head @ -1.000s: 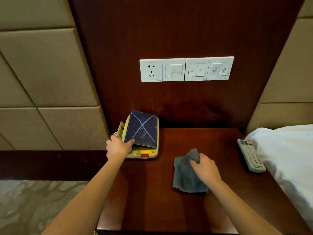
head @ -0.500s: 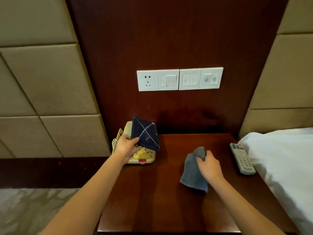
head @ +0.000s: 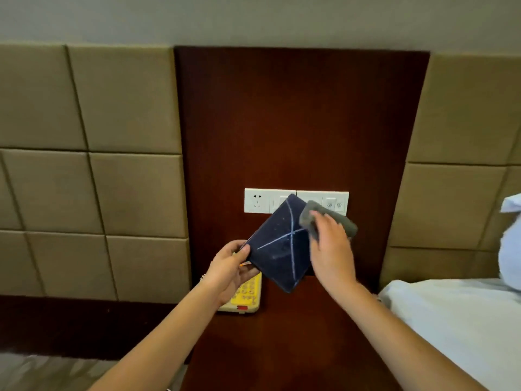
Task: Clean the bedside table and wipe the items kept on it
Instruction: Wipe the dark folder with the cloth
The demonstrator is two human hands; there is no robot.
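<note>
While our left hand [head: 229, 268] pinches the folder [head: 277, 248] aloft above the phone [head: 246, 294], our right hand [head: 328, 249] presses the bunched cloth [head: 311, 218] on its far corner; sweep flat, perhaps supporting underneath.

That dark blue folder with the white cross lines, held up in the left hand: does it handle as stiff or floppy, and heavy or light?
Probably stiff: the dark blue flat folder stays flat though the left hand grips only one corner. Likely light, since that pinch alone carries it. It may pivot as the right hand presses the grey cloth on it.
</note>
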